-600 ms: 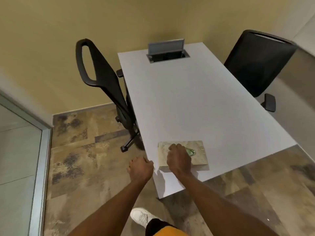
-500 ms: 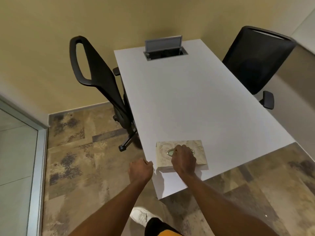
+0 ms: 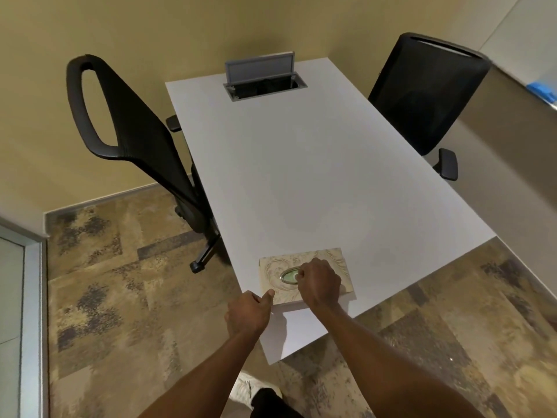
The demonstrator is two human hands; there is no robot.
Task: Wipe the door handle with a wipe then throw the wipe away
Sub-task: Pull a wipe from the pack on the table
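A beige patterned wipe box (image 3: 334, 260) lies on the near corner of the white table (image 3: 301, 176). Its oval opening (image 3: 287, 276) shows a pale green wipe. My right hand (image 3: 319, 282) rests on top of the box, with its fingertips pinched together at the right end of the opening. My left hand (image 3: 247, 315) is curled just off the table edge, and its thumb presses on the box's near-left corner. No door handle is in view.
A black mesh chair (image 3: 135, 131) stands left of the table and another (image 3: 422, 92) at the far right. A grey cable hatch (image 3: 262, 82) stands open at the table's far end. A metal-framed glass panel (image 3: 33, 297) runs along the left. Below me is patterned carpet.
My right hand slid from the left side of the opening to its right end and pinched there. My left thumb came up onto the box's corner.
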